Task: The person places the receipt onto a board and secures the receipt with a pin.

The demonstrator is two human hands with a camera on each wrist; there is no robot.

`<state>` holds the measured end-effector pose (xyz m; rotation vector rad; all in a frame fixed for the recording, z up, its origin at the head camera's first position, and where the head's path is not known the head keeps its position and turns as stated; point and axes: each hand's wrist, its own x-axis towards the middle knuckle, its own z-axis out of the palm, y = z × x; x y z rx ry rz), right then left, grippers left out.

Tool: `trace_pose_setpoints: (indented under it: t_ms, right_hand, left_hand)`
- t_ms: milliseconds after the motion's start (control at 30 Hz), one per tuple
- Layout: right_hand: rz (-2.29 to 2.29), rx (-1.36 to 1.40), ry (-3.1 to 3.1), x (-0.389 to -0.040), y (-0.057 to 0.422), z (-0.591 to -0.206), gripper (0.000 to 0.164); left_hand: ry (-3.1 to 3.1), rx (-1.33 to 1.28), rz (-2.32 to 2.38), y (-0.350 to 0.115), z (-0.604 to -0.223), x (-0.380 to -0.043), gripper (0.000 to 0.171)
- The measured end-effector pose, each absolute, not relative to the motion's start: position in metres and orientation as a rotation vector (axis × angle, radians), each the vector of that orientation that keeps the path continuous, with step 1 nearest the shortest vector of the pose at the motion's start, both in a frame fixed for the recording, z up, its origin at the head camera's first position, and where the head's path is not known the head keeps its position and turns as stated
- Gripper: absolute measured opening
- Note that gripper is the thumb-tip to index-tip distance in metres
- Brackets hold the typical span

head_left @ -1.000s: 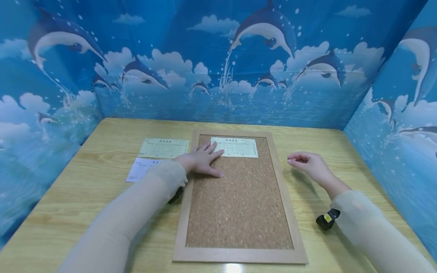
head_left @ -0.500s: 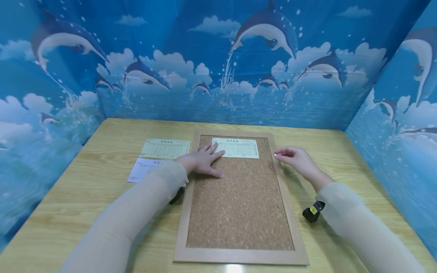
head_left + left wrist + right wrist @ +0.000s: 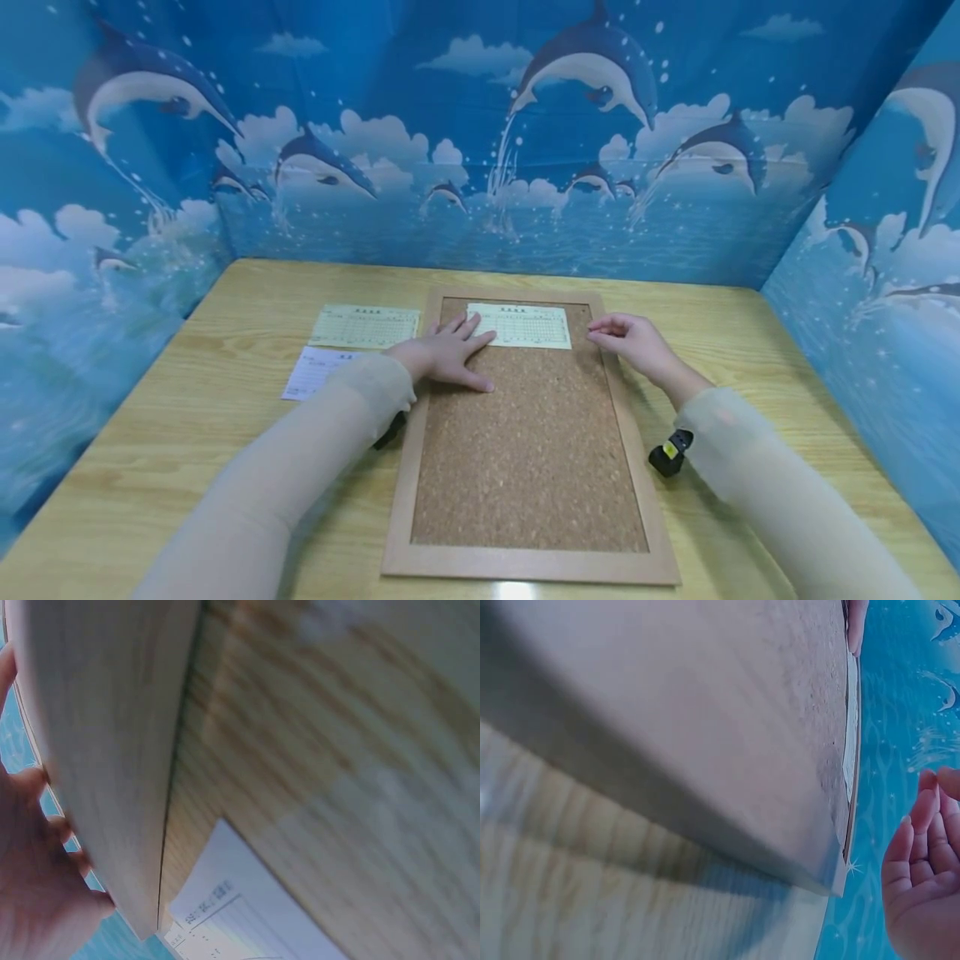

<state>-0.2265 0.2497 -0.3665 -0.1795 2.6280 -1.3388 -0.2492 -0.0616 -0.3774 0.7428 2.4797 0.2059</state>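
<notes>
A cork board (image 3: 525,450) with a light wooden frame lies on the table. Near its top is a pale green printed slip (image 3: 525,327). My left hand (image 3: 453,354) rests on the board's left side with fingers spread, its fingertips over the slip's left edge. In the left wrist view those fingers (image 3: 56,829) lie beyond the frame's edge. My right hand (image 3: 630,340) is over the board's upper right frame, just right of the slip. Its thumb and index finger pinch a small shiny tack, now mostly hidden by the fingertips (image 3: 928,780).
Left of the board, another pale green printed slip (image 3: 363,325) lies on the wooden table (image 3: 225,333). A white printed slip (image 3: 311,372) lies just in front of it, partly covered by the left sleeve (image 3: 352,400). A dolphin-print cloth (image 3: 480,233) stands behind the table.
My right hand has moved left, from over the table to the board's upper right edge, with the tack in its fingertips. My left hand has stayed in place on the board.
</notes>
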Motion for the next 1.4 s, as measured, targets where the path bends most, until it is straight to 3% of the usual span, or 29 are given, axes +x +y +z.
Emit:
trace_pose_setpoints:
  t_ms: [800,1400]
  right_hand:
    - [-1.278,-0.246,2.624,-0.257,0.22,-0.368,0.026]
    - [-1.114,-0.347,2.64,-0.282,0.2,-0.365,0.03]
  left_hand:
    - [2.481,0.749,0.199,-0.06,-0.375,-0.25,0.094]
    - [2.484,0.761,0.193,-0.063,-0.377,-0.248,0.094]
